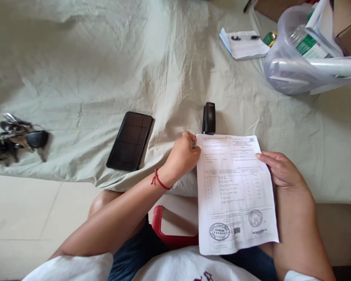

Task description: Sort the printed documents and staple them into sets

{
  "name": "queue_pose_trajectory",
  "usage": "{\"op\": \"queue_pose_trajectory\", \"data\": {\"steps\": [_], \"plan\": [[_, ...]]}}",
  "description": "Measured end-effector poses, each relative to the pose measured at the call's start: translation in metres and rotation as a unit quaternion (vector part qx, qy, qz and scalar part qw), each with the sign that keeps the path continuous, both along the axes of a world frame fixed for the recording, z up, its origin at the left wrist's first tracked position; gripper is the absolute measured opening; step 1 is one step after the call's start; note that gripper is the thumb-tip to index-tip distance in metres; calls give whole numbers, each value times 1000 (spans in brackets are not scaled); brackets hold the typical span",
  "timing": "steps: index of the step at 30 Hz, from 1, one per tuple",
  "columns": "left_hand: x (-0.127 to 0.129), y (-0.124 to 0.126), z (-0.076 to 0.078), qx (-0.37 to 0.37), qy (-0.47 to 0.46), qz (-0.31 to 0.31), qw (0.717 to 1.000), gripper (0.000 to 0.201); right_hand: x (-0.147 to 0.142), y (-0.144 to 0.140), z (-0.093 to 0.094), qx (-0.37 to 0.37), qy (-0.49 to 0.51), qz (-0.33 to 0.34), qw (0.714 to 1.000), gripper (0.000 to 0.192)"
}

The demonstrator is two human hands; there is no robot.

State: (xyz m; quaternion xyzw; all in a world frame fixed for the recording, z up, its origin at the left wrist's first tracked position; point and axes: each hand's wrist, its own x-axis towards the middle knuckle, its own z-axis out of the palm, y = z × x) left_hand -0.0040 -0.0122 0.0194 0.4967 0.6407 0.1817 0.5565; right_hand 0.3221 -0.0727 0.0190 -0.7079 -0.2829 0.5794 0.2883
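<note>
**Both hands on a printed sheet at the bed's edge**

We see a printed paper sheet (236,191) held over the person's lap, its top edge reaching onto the wrinkled pale bedsheet (105,70). The left hand (183,156) is closed in a pinch on the sheet's top left corner; a red string bracelet (159,180) circles that wrist. The right hand (279,169) lies along the sheet's right edge with fingers stretched out and loosely curved, gripping the paper from that side. The sheet carries a table of text and two round stamps near its lower end.

Just above the pinched corner, touching or nearly touching the paper's top edge, stands a black stapler (208,118). To its left a dark phone (130,140) lies face up, apart from the sheet. A bunch of keys (14,136) rests well off at the far left. At the upper right we see a notepad with a pen (244,43) and a clear plastic tub (304,54) holding papers.
</note>
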Motion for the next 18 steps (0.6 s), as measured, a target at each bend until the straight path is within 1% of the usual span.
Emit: {"op": "queue_pose_trajectory", "data": {"steps": [4, 7, 9, 12, 15, 18], "plan": [[1, 1, 9, 31, 62, -52, 996, 42, -2, 1, 2, -9, 7, 6, 1000, 56], [0, 1, 11, 33, 57, -76, 995, 35, -2, 1, 2, -11, 2, -1, 1000, 56], [0, 2, 8, 25, 40, -74, 996, 31, -1, 1, 2, -9, -3, -14, 1000, 56], [-1, 2, 4, 26, 13, -63, 998, 30, 0, 1, 0, -1, -15, -28, 999, 55], [-2, 3, 2, 37, -11, -54, 998, 40, 1, 1, -2, 10, -24, -36, 999, 53], [-3, 4, 0, 56, -4, -61, 997, 48, 3, 0, -6, 19, -28, -34, 999, 47]]}}
